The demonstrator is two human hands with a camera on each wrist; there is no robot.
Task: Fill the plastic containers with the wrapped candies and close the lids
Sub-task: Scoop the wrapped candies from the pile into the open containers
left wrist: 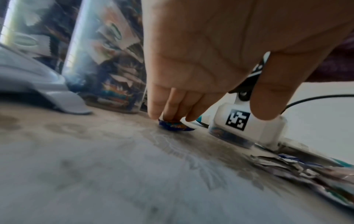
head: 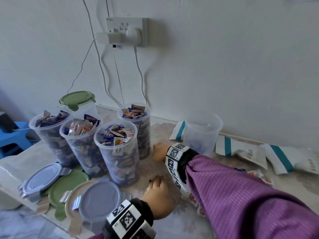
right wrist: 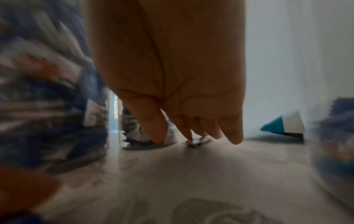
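Several clear containers [head: 119, 149] stand packed with wrapped candies, uncovered; one at the back carries a green lid [head: 76, 99]. A nearly empty container [head: 202, 133] stands to the right by the wall. My left hand [head: 155, 181] reaches down beside the nearest full container. In the left wrist view its fingertips [left wrist: 157, 115] touch a blue wrapped candy [left wrist: 175, 127] on the table, thumb held apart. My right hand [head: 158, 149] is low between the full containers and the nearly empty one. One of its fingertips [right wrist: 189, 137] touches a silvery candy [right wrist: 199, 141], thumb apart.
Loose lids, lavender [head: 101, 199], green [head: 67, 185] and beige, lie at the table's front left. White bags with teal stripes [head: 241, 152] lie along the wall at right. Loose candies [head: 257, 175] lie behind my right sleeve. Charger cables hang from a wall socket [head: 127, 31]. A blue stool [head: 13, 137] stands at left.
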